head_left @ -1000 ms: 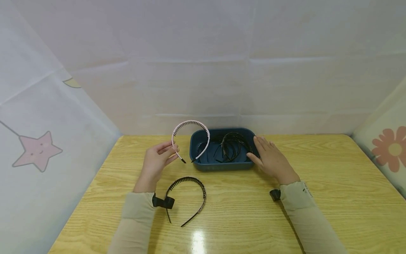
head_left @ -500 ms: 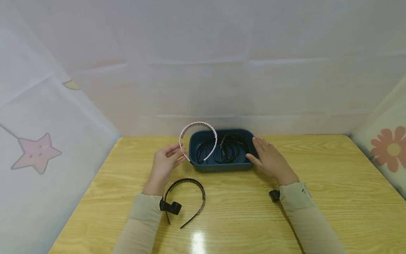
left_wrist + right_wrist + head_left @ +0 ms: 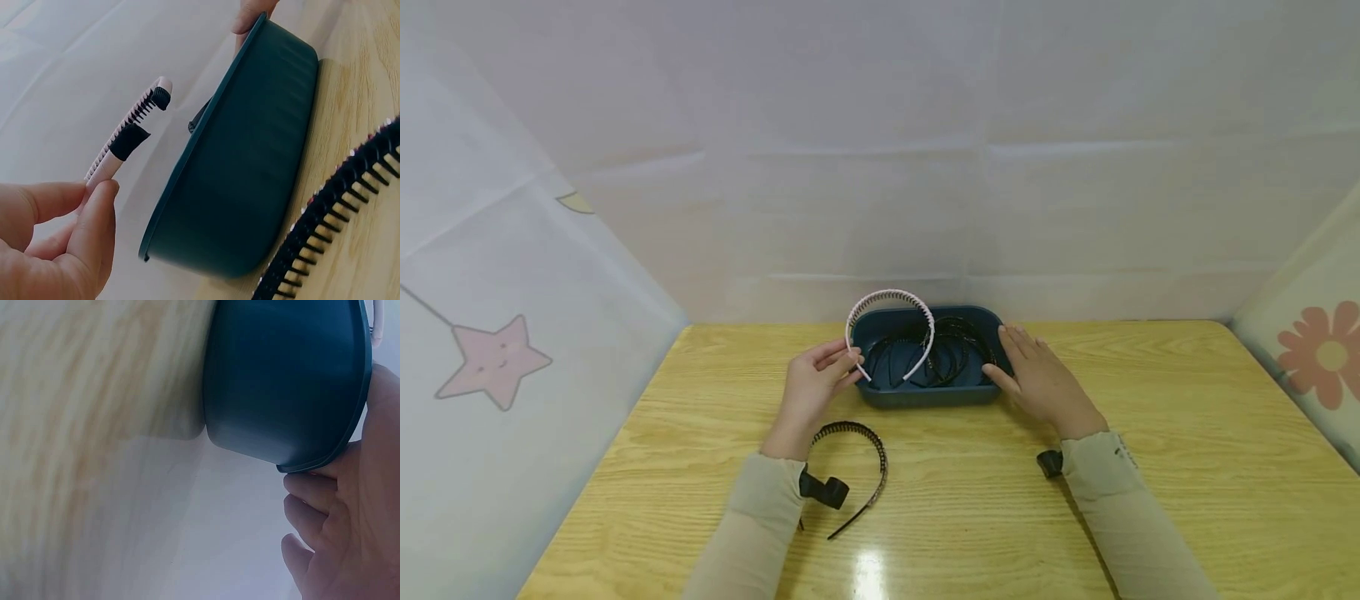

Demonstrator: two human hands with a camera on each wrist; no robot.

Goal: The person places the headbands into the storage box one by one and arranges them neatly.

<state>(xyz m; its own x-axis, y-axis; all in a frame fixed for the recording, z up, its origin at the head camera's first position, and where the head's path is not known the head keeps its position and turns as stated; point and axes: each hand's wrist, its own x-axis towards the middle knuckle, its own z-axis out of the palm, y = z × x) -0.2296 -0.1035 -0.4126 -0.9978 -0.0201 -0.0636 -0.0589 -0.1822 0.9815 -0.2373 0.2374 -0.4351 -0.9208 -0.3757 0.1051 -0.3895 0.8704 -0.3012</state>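
Observation:
In the head view my left hand point(image 3: 820, 383) pinches a pale pink toothed headband point(image 3: 891, 296) by one leg, thumb against fingers. The band stands upright over the left part of a dark blue bin point(image 3: 925, 398). Its black-tipped ends show in the left wrist view, near the bin's rim point(image 3: 206, 112). My right hand point(image 3: 1043, 379) rests on the bin's right end with fingers extended, touching the rim point(image 3: 359, 419). Several black headbands point(image 3: 958, 325) lie inside the bin. Another black headband point(image 3: 880, 458) with small shiny stones lies on the table below my left hand, partly hidden by the wrist.
A wood-grain table point(image 3: 970, 500) bears everything, with the bin close to its back edge. Behind hangs a pale cloth point(image 3: 880, 183), with printed cloth at both sides. A black camera mount point(image 3: 827, 492) juts from the left wrist, above the loose black headband.
My left hand has moved right with the pink headband, from the bin's left edge to over the bin. The right hand has stayed at the bin's right end.

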